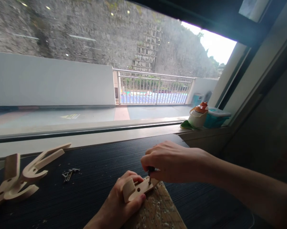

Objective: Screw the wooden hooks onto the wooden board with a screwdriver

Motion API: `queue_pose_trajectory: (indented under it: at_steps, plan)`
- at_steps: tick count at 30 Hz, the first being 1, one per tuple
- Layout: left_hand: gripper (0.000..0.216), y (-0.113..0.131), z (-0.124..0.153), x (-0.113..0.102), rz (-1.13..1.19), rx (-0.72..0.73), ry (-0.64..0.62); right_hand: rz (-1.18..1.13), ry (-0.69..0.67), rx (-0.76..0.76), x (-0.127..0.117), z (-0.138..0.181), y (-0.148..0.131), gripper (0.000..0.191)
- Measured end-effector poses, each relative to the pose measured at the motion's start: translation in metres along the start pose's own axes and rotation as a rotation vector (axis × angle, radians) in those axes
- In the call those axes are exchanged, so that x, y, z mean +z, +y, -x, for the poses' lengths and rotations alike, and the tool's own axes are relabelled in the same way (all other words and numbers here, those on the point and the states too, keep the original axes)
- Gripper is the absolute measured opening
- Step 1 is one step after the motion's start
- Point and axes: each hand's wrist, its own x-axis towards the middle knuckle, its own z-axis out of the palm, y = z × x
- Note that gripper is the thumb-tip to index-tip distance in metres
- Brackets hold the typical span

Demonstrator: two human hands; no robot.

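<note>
My left hand is wrapped around a pale wooden hook, pressing it onto a scarred wooden board. One dark hole shows in the hook's flat part. My right hand grips a screwdriver from above, its dark handle mostly hidden by the fingers. The shaft points down at the hook, beyond the open hole. Whether a screw sits under the tip is too small to tell. Board and hook rest at the near side of the black table.
Several wooden hooks lie at the table's left. Beside them is a small pile of screws. A bottle with an orange top and a teal box stand on the windowsill behind the table.
</note>
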Motion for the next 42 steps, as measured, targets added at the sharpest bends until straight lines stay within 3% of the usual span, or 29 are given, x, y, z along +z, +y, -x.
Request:
queue_pose_trajectory:
  at_steps: [7,13,19,24,29,36,42]
  plan:
    - [0.022,-0.004,0.000,0.002,-0.013,-0.035,-0.011,0.017,0.006,0.034,0.010,0.002,0.007,0.009]
    - [0.022,0.000,0.000,0.000,-0.020,-0.047,-0.034,0.057,-0.011,0.089,0.005,0.004,0.005,0.019]
    - [0.020,-0.002,0.001,0.000,-0.002,-0.032,-0.034,0.075,-0.044,0.020,-0.006,0.008,0.001,0.015]
    - [0.020,-0.002,0.000,0.001,-0.002,-0.044,-0.029,-0.007,-0.083,-0.009,-0.001,0.001,0.006,0.015]
    - [0.021,0.000,0.000,0.001,-0.010,-0.041,-0.019,-0.030,-0.052,0.024,0.006,-0.003,0.015,0.014]
    - [0.022,-0.004,-0.001,0.003,0.022,-0.049,0.007,0.105,-0.055,0.126,0.001,0.006,0.009,0.024]
    - [0.020,-0.004,-0.001,0.004,0.021,-0.041,0.019,0.033,-0.053,0.022,-0.009,0.011,0.007,0.016]
